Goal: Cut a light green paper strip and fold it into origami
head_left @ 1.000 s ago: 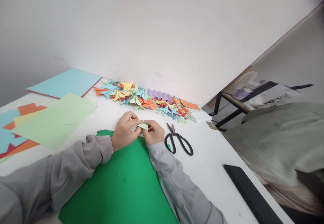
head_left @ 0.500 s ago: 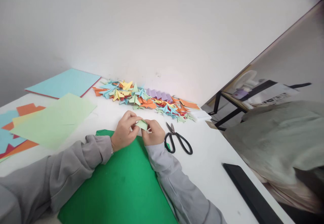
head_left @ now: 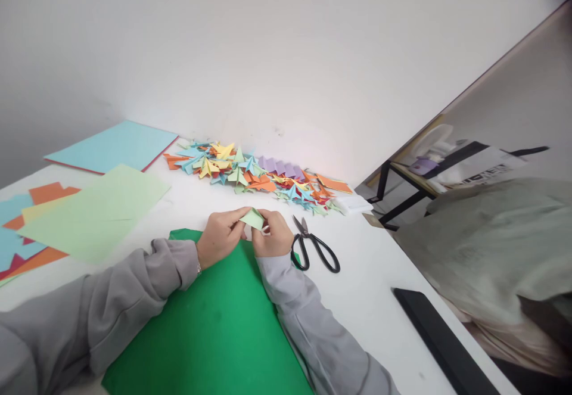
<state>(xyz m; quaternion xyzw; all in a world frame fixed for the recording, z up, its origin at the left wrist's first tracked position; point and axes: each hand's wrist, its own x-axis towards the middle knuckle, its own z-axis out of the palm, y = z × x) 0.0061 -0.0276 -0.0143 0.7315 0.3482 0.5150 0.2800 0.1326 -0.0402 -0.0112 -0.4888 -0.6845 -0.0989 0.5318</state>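
A small piece of light green paper [head_left: 252, 218] is pinched between my two hands, above the far edge of a green sheet [head_left: 210, 317]. My left hand [head_left: 220, 235] grips its left corner with thumb and fingers. On the other side, my right hand [head_left: 273, 234] has the paper's right edge between thumb and fingers. The paper looks folded, though my fingers cover part of it. Just right of my right hand lies a pair of scissors [head_left: 308, 240] with black handles, blades slightly apart.
Many small folded paper planes [head_left: 243, 168] lie heaped along the wall. Light green sheets [head_left: 96, 216] and coloured scraps [head_left: 49, 195] cover the left side, before a light blue sheet [head_left: 116, 145]. A black bar-shaped object [head_left: 442, 335] lies front right. Someone in pale clothing [head_left: 496, 234] is beyond the table.
The light green paper has turned and shows a flatter, more pointed face. My left fingers have straightened and lowered a little along its edge; my right hand has shifted slightly right.
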